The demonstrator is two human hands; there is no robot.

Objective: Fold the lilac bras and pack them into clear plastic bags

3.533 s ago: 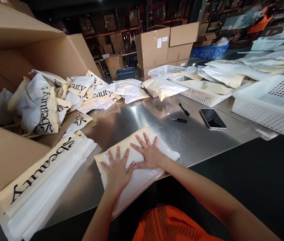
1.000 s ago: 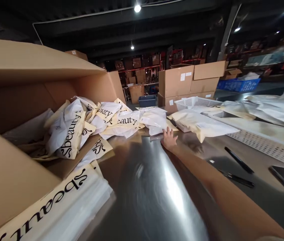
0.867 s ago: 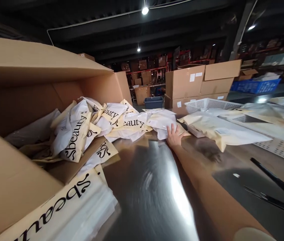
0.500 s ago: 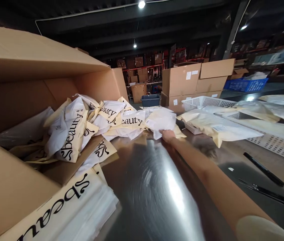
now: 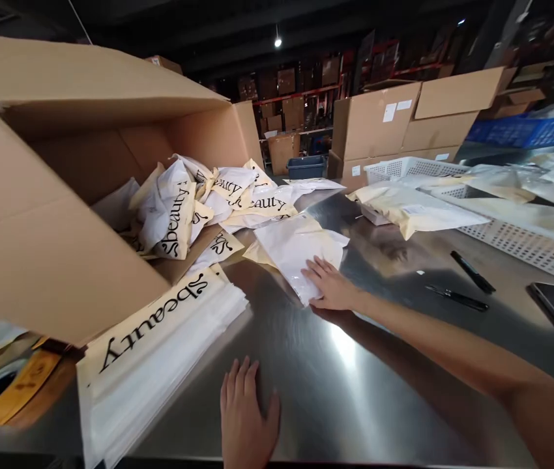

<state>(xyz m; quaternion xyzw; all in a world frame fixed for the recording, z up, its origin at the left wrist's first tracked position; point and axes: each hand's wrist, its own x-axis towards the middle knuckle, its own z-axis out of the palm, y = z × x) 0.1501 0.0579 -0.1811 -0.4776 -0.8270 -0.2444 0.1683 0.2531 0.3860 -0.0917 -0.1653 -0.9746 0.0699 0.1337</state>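
Touching the plastic mailer (image 5: 294, 241), which extends forward-left, the right hand (image 5: 334, 286) has thumb and fingers apart. The left hand (image 5: 247, 417), unclasped, is farther from it.

A white, creased packet (image 5: 296, 244), with cream showing at its left, is laid askew on its broad side on the shiny table (image 5: 301, 365), partly covered by the right hand (image 5: 333, 286).

"What is lighting the room?"
"A hanging lamp (image 5: 277, 42) is glowing; the metal surface (image 5: 379, 417) is reflecting glare."
"What is standing behind?"
"Red-framed shelving (image 5: 316, 92) is holding cartons (image 5: 292, 113); a blue-grey bin (image 5: 306, 168) is standing before it."
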